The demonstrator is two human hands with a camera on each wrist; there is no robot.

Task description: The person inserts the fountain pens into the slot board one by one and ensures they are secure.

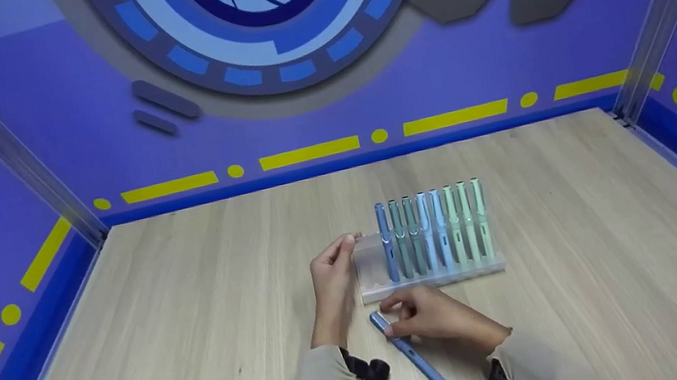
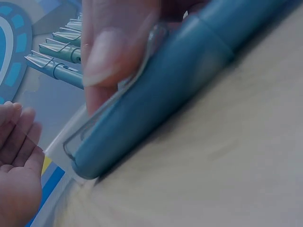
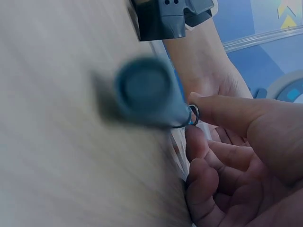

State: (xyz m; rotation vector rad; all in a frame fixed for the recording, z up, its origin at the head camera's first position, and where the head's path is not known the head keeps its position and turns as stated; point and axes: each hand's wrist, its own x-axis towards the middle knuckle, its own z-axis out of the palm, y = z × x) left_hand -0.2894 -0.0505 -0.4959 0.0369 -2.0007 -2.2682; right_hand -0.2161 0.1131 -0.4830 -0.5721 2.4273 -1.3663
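A clear pen rack [image 1: 371, 264] stands on the table with several capped pens [image 1: 441, 227] upright in it. At its upper left corner, my left hand [image 1: 332, 281] pinches the clear panel between thumb and fingers. In front of the rack a blue fountain pen [image 1: 421, 363] lies slanted, its capped end toward the rack. My right hand [image 1: 438, 319] pinches this pen by its cap clip, between thumb and index finger. The left wrist view shows the cap [image 2: 142, 118] and its wire clip close up. In the right wrist view the pen's round end [image 3: 144, 90] is blurred.
The racked pens run from blue and dark green through light blue to pale green, left to right. The rack's left end holds no pens. Wood-grain tabletop [image 1: 193, 313] surrounds it, with blue panels [image 1: 299, 127] behind and at both sides.
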